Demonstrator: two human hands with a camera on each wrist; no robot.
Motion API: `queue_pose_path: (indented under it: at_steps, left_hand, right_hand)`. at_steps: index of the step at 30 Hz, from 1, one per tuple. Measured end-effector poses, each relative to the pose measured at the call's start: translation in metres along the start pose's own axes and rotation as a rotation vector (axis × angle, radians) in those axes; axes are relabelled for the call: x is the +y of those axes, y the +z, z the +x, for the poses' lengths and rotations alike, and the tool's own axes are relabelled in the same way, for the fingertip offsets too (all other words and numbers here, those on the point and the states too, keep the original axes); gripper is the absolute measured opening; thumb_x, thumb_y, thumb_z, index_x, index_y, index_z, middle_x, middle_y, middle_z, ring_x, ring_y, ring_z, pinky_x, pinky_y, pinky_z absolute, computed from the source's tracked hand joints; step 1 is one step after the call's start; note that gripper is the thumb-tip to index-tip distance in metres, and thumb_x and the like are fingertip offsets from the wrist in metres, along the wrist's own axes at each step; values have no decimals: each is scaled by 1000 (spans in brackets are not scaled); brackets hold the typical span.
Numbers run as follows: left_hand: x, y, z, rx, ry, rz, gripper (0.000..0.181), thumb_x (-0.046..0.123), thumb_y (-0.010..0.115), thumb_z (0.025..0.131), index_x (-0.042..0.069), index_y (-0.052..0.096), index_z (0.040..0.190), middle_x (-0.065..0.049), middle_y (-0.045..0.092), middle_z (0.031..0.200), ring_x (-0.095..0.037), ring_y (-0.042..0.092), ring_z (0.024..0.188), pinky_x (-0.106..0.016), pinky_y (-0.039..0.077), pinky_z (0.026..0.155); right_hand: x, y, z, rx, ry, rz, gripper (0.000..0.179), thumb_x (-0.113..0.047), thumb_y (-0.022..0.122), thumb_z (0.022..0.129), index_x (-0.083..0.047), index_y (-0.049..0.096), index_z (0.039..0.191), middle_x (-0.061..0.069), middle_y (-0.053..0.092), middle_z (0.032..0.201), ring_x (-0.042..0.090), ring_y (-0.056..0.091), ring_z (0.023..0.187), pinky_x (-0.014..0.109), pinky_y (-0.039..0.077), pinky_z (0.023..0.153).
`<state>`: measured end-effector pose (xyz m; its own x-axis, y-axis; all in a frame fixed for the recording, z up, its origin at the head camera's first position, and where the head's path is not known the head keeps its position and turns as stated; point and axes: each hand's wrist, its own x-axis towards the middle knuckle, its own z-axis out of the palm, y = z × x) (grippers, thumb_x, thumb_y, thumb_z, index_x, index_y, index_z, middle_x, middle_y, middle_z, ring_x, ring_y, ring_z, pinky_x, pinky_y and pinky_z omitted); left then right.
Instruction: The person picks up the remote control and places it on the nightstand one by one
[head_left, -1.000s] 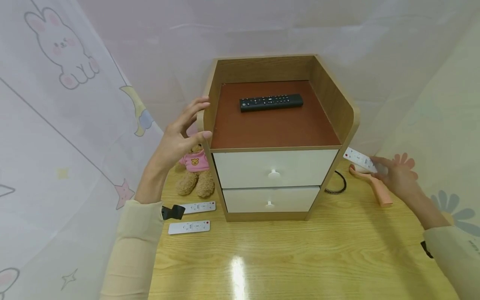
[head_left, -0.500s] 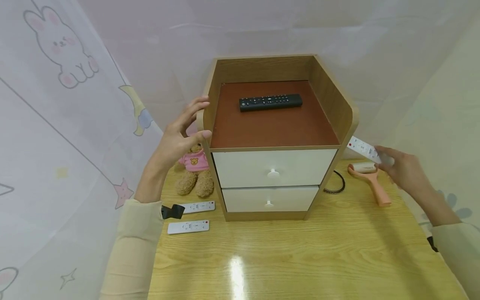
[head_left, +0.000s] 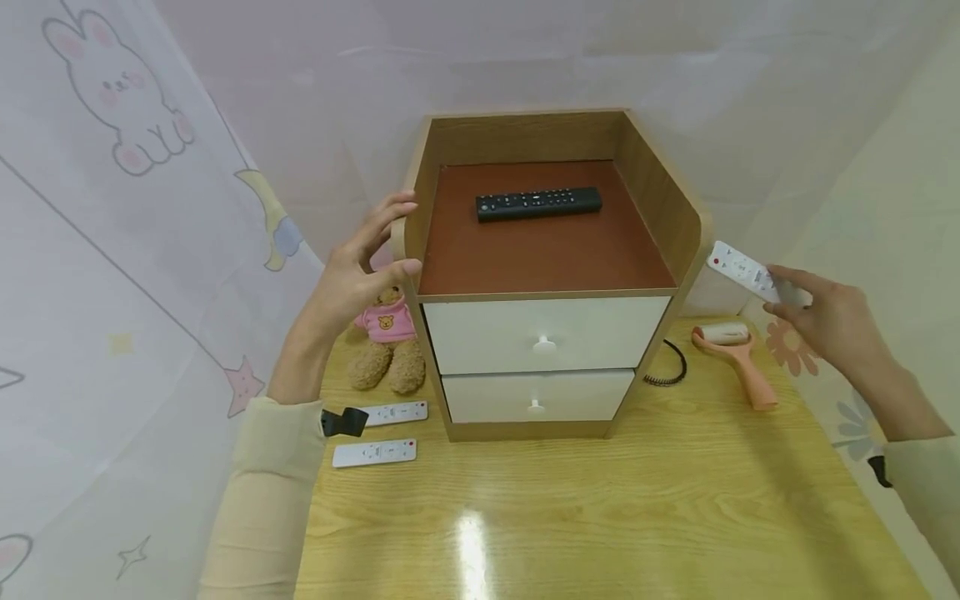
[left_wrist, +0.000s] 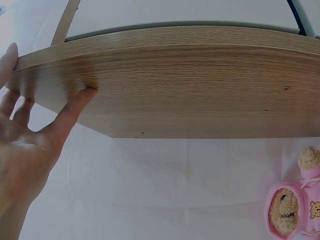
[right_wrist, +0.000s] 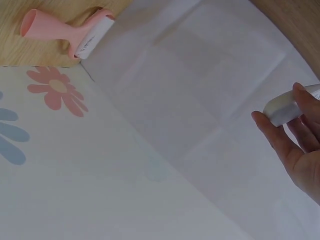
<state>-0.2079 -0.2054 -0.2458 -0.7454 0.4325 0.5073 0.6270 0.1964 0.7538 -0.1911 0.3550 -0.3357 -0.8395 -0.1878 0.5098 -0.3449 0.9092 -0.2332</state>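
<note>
A wooden cabinet (head_left: 540, 429) with two white drawers stands on the table. My left hand (head_left: 348, 283) holds the front upper part of its left side panel, with fingers over the rim and the thumb at the front edge. In the left wrist view, one finger of the left hand (left_wrist: 30, 145) touches the panel's outer face (left_wrist: 190, 85). Off the cabinet's right side, my right hand (head_left: 840, 325) pinches a white remote control (head_left: 742, 271) by one end, above the table. The right wrist view shows this remote (right_wrist: 285, 107) between thumb and fingers.
A black remote (head_left: 538, 204) lies on the cabinet's brown top. Two white remotes, one nearer (head_left: 375, 452) and one farther (head_left: 397, 413), and a teddy bear (head_left: 387, 350) are at left. At right are a pink lint roller (head_left: 738, 358) and a dark coiled band (head_left: 671, 371).
My right hand has lifted the white remote upward and to the right, away from the lint roller. The left hand has stayed at the cabinet's panel.
</note>
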Motion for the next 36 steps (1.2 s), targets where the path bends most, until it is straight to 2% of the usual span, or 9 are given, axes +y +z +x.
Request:
queue_pose_path:
  at_steps: [6, 11, 14, 18, 21, 25, 36]
  left_hand:
    - [-1, 1, 0, -5, -15, -2, 60, -6, 63, 89, 2, 39, 143, -3, 28, 156, -11, 19, 145, -34, 17, 119]
    - [0, 1, 0, -1, -22, 4, 60, -5, 63, 89, 3, 39, 144, -3, 28, 156, -11, 19, 144, -34, 17, 119]
    - [0, 0, 0, 1, -25, 5, 59, -5, 63, 89, 3, 40, 144, -3, 27, 156, -11, 19, 144, -34, 17, 119]
    - [0, 0, -1, -1, -29, 5, 59, -4, 63, 90, 3, 40, 144, -1, 27, 157, -11, 19, 144, -34, 17, 119]
    - [-1, -1, 0, 1, -24, 4, 59, -5, 63, 89, 3, 40, 144, -1, 27, 157, -12, 20, 144, -34, 16, 119]
    - [-2, 0, 0, 3, -14, -4, 59, -6, 63, 89, 2, 40, 143, -3, 28, 156, -12, 19, 145, -35, 16, 119]
    - [-1, 0, -1, 9, -8, 15, 59, -6, 63, 89, 1, 40, 143, -5, 28, 156, -12, 21, 144, -34, 18, 119]
  right_hand:
    - [-2, -6, 2, 4, 25, -17, 54, 5, 80, 72, 5, 60, 123, 37, 62, 99, 13, 31, 42, 23, 20, 37]
    - [-6, -17, 8, 5, 65, -17, 54, 5, 78, 75, 5, 59, 125, 41, 57, 110, 35, 53, 52, 19, 25, 39]
    - [-8, -24, 14, -3, 70, -20, 54, 5, 77, 76, 5, 58, 126, 41, 55, 113, 44, 59, 62, 16, 27, 39]
    - [-13, -33, 22, 7, 41, -35, 55, 6, 77, 76, 6, 57, 127, 40, 56, 114, 52, 62, 72, 7, 27, 44]
    - [-17, -39, 29, 26, 16, -38, 55, 7, 77, 75, 6, 58, 126, 40, 57, 112, 55, 61, 75, -1, 23, 48]
    - [-23, -45, 36, 35, 10, -46, 53, 6, 77, 75, 6, 59, 125, 40, 57, 110, 53, 62, 68, 0, 22, 46]
    - [-40, -58, 51, 33, 58, -41, 52, 2, 75, 80, 2, 58, 129, 39, 57, 113, 57, 60, 84, -3, 21, 51]
